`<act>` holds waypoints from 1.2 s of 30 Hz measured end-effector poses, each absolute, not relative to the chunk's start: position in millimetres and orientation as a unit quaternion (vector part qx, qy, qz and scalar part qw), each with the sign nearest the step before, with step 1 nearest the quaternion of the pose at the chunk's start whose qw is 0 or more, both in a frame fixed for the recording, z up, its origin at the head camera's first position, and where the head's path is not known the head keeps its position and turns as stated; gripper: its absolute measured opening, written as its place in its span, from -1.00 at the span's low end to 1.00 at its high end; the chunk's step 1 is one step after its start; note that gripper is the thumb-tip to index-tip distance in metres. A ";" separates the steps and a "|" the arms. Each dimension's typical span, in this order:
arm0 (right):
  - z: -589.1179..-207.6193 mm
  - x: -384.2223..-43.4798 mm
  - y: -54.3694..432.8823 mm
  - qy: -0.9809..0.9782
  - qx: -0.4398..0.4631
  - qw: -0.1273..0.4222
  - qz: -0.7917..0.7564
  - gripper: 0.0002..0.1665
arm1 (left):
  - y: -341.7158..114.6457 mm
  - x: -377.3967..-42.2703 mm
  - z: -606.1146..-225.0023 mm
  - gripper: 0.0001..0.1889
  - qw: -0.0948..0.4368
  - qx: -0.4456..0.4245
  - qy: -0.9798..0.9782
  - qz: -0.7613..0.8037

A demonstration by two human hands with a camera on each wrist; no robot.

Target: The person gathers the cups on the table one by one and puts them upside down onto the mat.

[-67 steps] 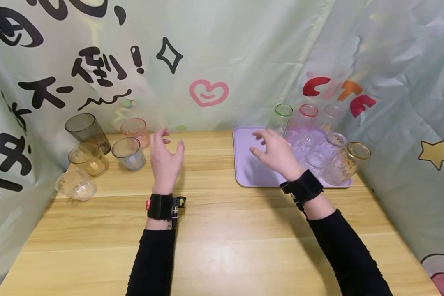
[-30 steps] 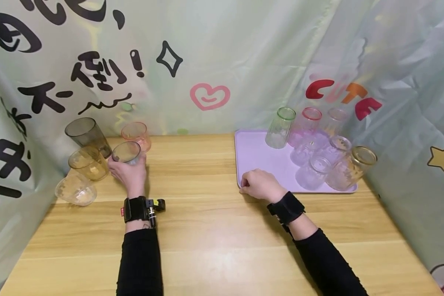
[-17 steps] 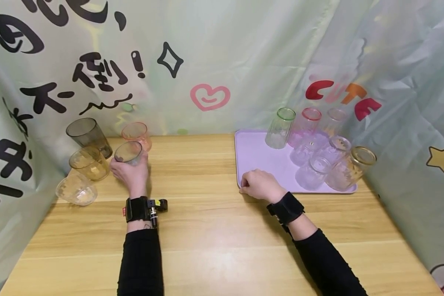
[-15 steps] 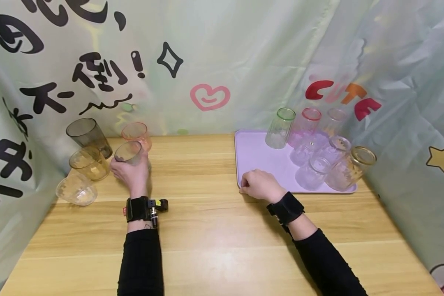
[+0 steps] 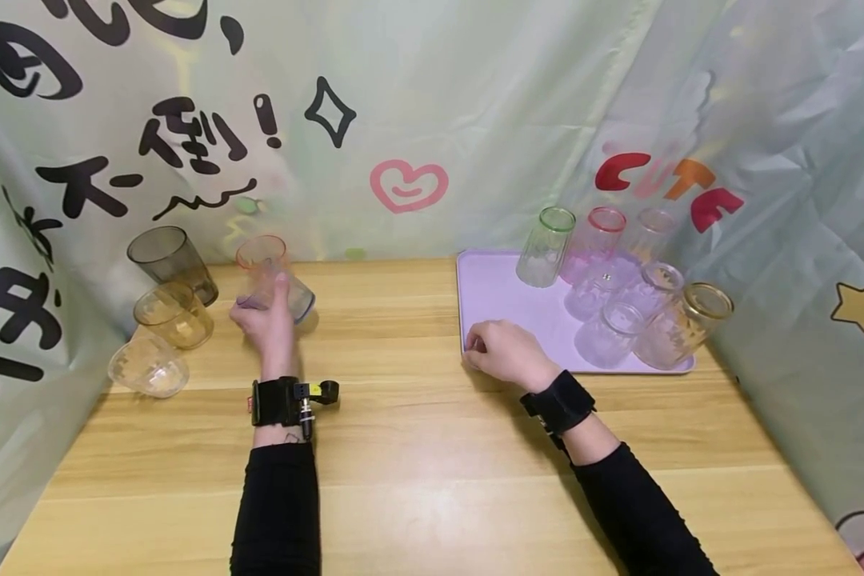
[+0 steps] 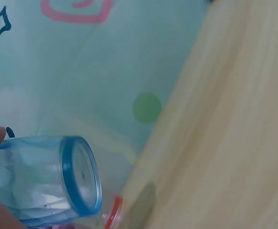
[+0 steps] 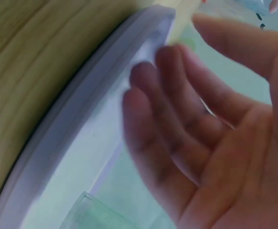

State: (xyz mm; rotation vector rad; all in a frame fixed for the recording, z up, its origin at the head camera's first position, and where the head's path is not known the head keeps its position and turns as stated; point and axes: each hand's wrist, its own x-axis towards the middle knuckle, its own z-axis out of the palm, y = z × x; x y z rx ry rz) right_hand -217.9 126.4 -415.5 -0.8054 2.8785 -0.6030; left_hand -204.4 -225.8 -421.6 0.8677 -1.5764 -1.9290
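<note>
My left hand [image 5: 270, 324] grips a bluish clear glass tumbler [image 5: 300, 299]. It is tipped on its side above the table, base pointing right; the left wrist view shows its thick blue base ring and the tumbler wall [image 6: 34, 176] between thumb and fingers. Just behind it stands a pink-orange glass [image 5: 262, 250], partly seen through the tumbler. My right hand [image 5: 507, 352] is at the near left corner of a lilac tray [image 5: 491, 300]. Its fingers are loosely bent with the thumb apart, and nothing is between them; the tray's rim [image 7: 72, 114] runs beside them.
At the left stand a grey glass [image 5: 173, 260], an amber glass [image 5: 173, 316] and a clear glass [image 5: 147, 370]. The tray's right part bears several glasses, including a green-rimmed one [image 5: 543, 250] and a gold-rimmed one [image 5: 673, 332]. Printed cloth [image 5: 432, 96] encloses the table.
My left hand reached the tumbler, took hold of it, and has now lifted and tipped it, base swinging right. The right hand came down to the tray's corner; its fingers have since loosened slightly.
</note>
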 end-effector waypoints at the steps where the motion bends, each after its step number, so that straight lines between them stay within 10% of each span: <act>1: -415.3 -218.2 125.9 0.941 -0.265 0.028 -0.208 -0.90 | -224.0 -204.5 -420.1 0.08 0.241 0.308 -0.556 -0.733; 10: -413.6 -217.7 120.4 0.907 -0.272 -0.109 -0.302 -0.52 | -206.4 -210.4 -417.7 -0.33 0.176 0.225 -0.472 -0.834; 22: -415.1 -216.7 112.7 0.846 -0.333 -0.205 -0.361 -0.09 | -177.1 -218.2 -415.0 -0.15 0.046 0.165 -0.316 -0.933; 36: -415.8 -214.4 104.1 0.811 -0.368 -0.252 -0.379 -0.04 | -117.1 -219.8 -420.8 -0.16 -0.059 0.133 -0.306 -0.941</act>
